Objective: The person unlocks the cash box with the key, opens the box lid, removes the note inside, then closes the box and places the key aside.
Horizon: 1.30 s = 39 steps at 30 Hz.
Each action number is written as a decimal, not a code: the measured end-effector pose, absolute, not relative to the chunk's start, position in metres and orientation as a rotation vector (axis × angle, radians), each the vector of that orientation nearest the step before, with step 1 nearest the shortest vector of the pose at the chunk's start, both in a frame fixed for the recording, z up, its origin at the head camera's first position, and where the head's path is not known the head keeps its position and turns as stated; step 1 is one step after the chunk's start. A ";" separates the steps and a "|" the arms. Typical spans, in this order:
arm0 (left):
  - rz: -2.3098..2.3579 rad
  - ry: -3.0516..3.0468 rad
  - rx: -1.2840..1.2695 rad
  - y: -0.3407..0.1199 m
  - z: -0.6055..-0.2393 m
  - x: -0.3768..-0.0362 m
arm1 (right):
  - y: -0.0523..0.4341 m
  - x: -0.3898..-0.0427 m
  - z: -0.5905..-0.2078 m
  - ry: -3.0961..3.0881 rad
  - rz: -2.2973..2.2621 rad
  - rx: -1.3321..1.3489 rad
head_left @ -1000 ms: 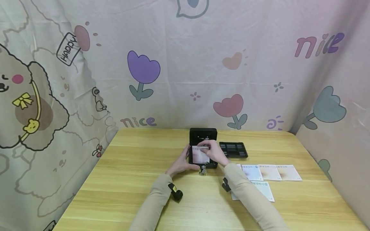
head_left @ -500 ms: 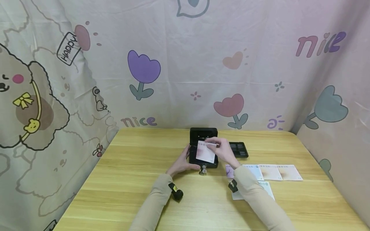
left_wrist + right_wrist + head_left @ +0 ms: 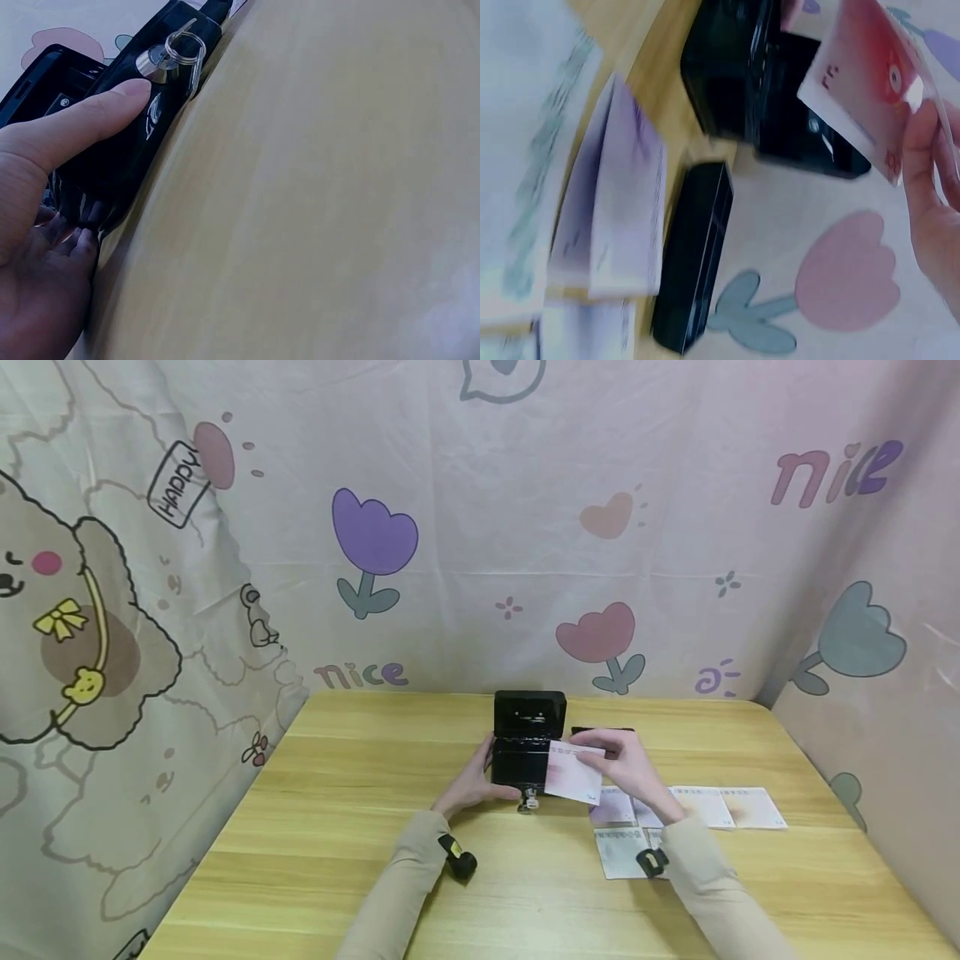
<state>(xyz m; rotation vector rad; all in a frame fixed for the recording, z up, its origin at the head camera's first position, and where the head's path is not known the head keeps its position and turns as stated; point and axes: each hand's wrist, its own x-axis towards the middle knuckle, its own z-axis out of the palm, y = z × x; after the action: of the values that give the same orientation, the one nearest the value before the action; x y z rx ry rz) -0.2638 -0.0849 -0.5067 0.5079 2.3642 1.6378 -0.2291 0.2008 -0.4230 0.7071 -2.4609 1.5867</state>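
Note:
A small black cash box (image 3: 520, 762) stands with its lid (image 3: 529, 715) raised at the back middle of the table. My left hand (image 3: 476, 784) grips its near left corner. In the left wrist view the thumb (image 3: 112, 112) lies on the front wall by the silver lock (image 3: 156, 64), where keys hang on a ring (image 3: 187, 49). My right hand (image 3: 626, 766) pinches a pink-red banknote (image 3: 573, 774) by its upper right edge, over the box's right side. The right wrist view shows the red printed face of this banknote (image 3: 866, 82), bent slightly between fingers and thumb.
A black compartment tray (image 3: 694, 255) lies right of the box, mostly hidden behind my right hand in the head view. Banknotes form rows at the right: a purple one (image 3: 611, 807), pale brown ones (image 3: 752, 808) and a greenish one (image 3: 621, 853). A printed cloth (image 3: 465, 527) hangs behind the table.
My right hand has lifted the pink-red banknote out of the box and moved it right, past the box's right edge. The left hand keeps its hold on the box.

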 end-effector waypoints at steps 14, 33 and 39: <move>1.666 2.339 0.513 -0.085 -0.506 -0.264 | 0.290 -0.187 -0.427 -2.672 1.424 0.610; 1.696 2.346 0.487 -0.083 -0.510 -0.267 | 0.402 -0.172 -0.445 -2.777 1.449 0.638; 1.691 2.347 0.482 -0.084 -0.510 -0.267 | 0.420 -0.170 -0.449 -2.782 1.420 0.708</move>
<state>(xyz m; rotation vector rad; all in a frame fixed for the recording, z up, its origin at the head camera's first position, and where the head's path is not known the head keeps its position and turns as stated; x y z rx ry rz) -0.2669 -0.0838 -0.5096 0.4825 2.3468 1.6915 -0.1704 0.4199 -0.4495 0.7078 -2.7825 1.4196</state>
